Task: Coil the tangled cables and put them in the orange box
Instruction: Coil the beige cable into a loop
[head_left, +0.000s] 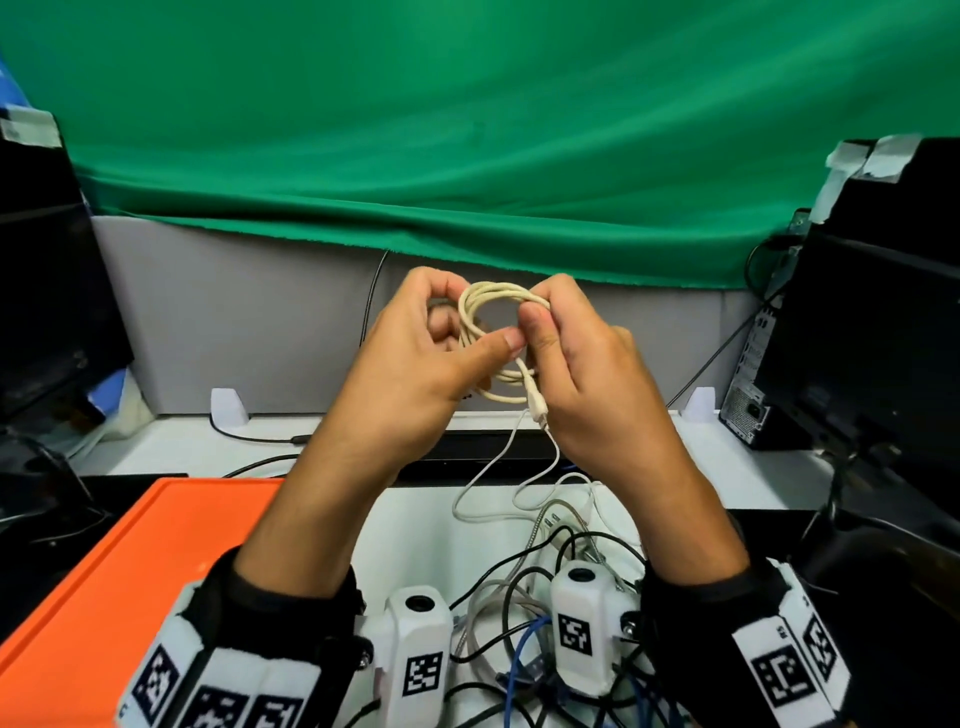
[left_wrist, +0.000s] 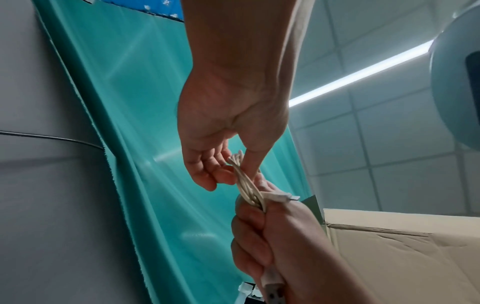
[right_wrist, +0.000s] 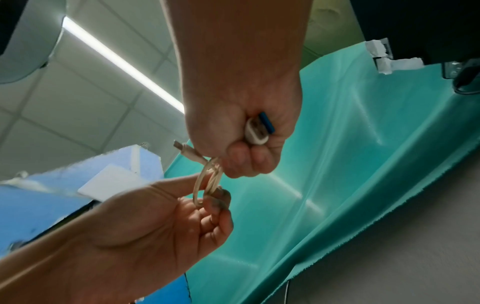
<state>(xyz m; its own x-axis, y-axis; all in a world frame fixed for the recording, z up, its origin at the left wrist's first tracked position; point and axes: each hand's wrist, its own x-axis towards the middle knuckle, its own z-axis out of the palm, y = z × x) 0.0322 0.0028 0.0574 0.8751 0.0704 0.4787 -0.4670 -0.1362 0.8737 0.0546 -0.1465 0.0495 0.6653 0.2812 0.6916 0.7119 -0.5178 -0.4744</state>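
I hold a cream cable coil up in front of me with both hands. My left hand pinches its loops between thumb and fingers. My right hand is curled round the coil's other side. In the right wrist view the right hand also grips a white USB plug, and a small connector sticks out beside the coil. The cable's loose tail hangs down to the tangled cables on the table. The orange box lies at the lower left.
Black monitors stand at the left and right, with a computer tower near the right one. A grey partition under a green cloth closes off the back. A cardboard box shows in the left wrist view.
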